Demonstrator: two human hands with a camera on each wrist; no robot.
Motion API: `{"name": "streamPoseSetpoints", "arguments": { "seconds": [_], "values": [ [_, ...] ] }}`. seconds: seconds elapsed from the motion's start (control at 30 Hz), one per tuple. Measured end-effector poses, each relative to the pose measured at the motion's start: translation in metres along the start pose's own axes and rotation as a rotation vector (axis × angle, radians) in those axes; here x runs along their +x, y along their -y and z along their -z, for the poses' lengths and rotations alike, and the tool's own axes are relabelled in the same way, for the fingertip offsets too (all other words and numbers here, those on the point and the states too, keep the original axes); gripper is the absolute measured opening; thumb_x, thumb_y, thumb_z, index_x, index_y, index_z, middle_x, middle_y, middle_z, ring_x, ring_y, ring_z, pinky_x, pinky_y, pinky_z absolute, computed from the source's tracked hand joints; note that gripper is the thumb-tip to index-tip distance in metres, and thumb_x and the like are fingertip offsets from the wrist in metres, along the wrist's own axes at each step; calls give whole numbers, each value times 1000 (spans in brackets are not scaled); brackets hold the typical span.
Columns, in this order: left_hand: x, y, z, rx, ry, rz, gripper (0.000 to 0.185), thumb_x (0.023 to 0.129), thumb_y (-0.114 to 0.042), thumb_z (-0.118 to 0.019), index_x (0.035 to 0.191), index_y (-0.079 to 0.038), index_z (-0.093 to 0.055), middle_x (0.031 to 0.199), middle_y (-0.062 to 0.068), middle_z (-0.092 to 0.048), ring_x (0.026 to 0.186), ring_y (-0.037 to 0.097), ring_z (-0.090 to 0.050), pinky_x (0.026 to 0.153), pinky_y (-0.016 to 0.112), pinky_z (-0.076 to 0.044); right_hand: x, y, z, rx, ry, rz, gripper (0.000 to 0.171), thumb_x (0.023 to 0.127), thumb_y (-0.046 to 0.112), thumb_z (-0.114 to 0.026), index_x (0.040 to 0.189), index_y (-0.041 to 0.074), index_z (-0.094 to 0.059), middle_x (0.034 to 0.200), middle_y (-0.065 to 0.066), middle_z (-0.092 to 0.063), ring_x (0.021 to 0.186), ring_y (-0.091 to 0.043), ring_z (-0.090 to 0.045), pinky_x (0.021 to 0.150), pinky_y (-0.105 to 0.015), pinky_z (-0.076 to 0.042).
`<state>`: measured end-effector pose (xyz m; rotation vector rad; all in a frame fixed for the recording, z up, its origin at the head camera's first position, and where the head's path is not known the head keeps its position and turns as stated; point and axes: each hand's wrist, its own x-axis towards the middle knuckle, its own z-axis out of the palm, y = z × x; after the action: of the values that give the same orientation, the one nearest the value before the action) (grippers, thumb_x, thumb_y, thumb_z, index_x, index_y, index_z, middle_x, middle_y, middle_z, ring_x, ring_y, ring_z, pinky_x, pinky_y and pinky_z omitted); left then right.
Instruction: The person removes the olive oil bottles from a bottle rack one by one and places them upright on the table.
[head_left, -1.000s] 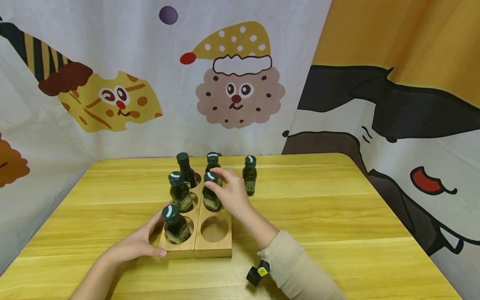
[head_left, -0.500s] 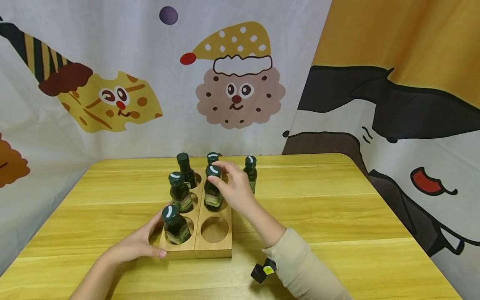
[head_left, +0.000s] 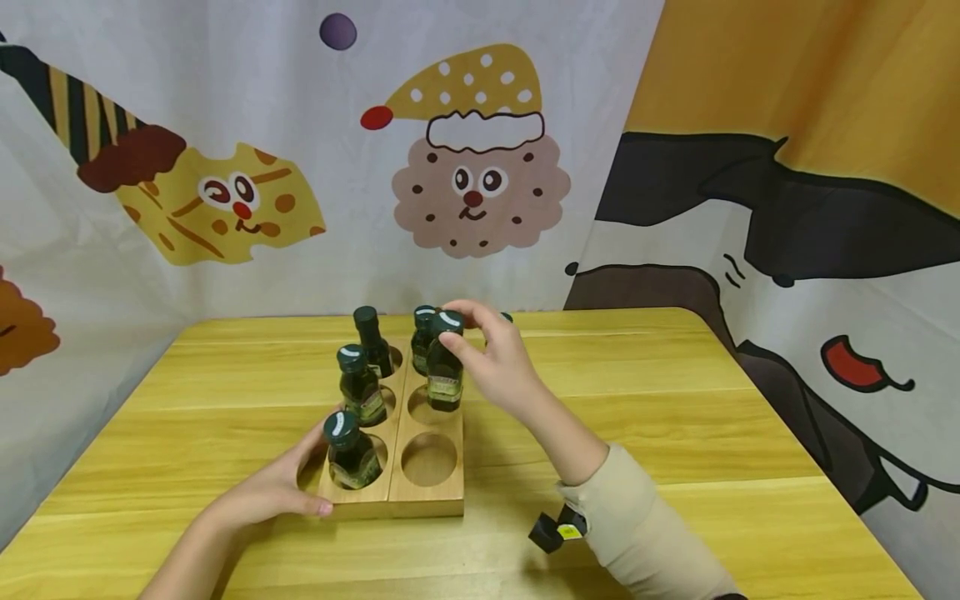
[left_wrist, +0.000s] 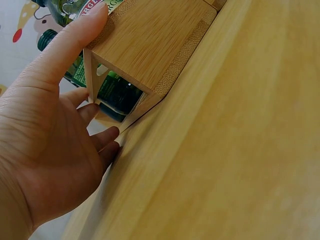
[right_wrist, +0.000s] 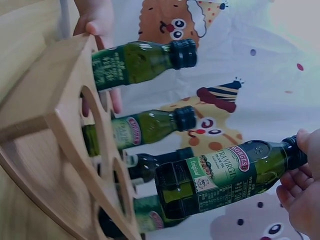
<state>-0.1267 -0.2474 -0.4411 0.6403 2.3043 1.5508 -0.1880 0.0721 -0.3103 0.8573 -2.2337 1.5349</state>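
Note:
My right hand (head_left: 498, 358) grips a small olive oil bottle (head_left: 446, 383) by its dark green cap, thumb on one side and fingers on the other. In the right wrist view this olive oil bottle (right_wrist: 225, 175) is out of its hole, its base apart from the wooden bottle rack (right_wrist: 35, 90). At the near left corner of the bottle rack (head_left: 423, 507), my left hand (head_left: 266, 487) holds on, thumb at the front and fingers along the side. The left wrist view has that thumb on the rack's edge (left_wrist: 145, 45), with the other fingers bent against its open side.
Three bottles stand in the rack's left row, the nearest bottle (head_left: 354, 458) by my left hand. Another bottle (head_left: 422, 350) fills the far right hole. Behind my right hand, one bottle's cap (head_left: 507, 317) peeks out. A patterned curtain (head_left: 300, 283) hangs behind the table (head_left: 675, 400).
My right hand has lifted the olive oil bottle up out of the rack's middle right hole and shifted it right, now hiding most of the bottle standing beyond. The left hand has stayed put.

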Motion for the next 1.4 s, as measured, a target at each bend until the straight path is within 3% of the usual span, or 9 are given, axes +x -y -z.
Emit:
{"name": "streamPoseSetpoints", "arguments": {
  "seconds": [0.27, 0.5, 0.73, 1.0, 1.4],
  "values": [
    [-1, 1, 0, 9, -2, -22, 116, 68, -7, -81, 154, -7, -3, 149, 34, -19, 133, 55, -14, 100, 72, -7, 1, 7, 30, 27, 25, 59, 29, 93, 4, -61, 121, -2, -57, 103, -9, -60, 89, -19, -53, 72, -35, -48],
    [-2, -1, -1, 6, -2, -17, 116, 69, -7, -81, 155, -9, -3, 150, 33, -16, 134, 55, -11, 98, 73, -6, 1, 10, 53, 5, 2, 102, 27, 92, -4, -60, 119, -7, -56, 104, -14, -60, 94, -21, -54, 80, -28, -47],
    [-2, 0, -1, 11, 1, -27, 116, 69, -7, -81, 155, -9, -3, 150, 33, -17, 134, 55, -13, 99, 73, -7, 1, 11, 76, 1, -3, 73, 28, 94, -3, -56, 121, -8, -55, 106, -15, -60, 95, -18, -55, 74, -23, -48],
    [-1, 0, 0, 13, -3, -15, 116, 69, -7, -81, 154, -7, -3, 150, 34, -18, 133, 56, -12, 99, 73, -7, 3, 3, 98, -89, -10, 42, 28, 95, 0, -56, 123, -6, -55, 101, -13, -59, 83, -17, -51, 64, -22, -44],
    [0, -2, 0, 13, 2, -12, 115, 69, -8, -81, 154, -5, -2, 149, 34, -18, 134, 56, -12, 99, 73, -6, 14, -19, 123, -120, 23, -59, 32, 99, 7, -51, 130, -2, -52, 112, -14, -59, 97, -19, -56, 78, -20, -48]
  ]
}}
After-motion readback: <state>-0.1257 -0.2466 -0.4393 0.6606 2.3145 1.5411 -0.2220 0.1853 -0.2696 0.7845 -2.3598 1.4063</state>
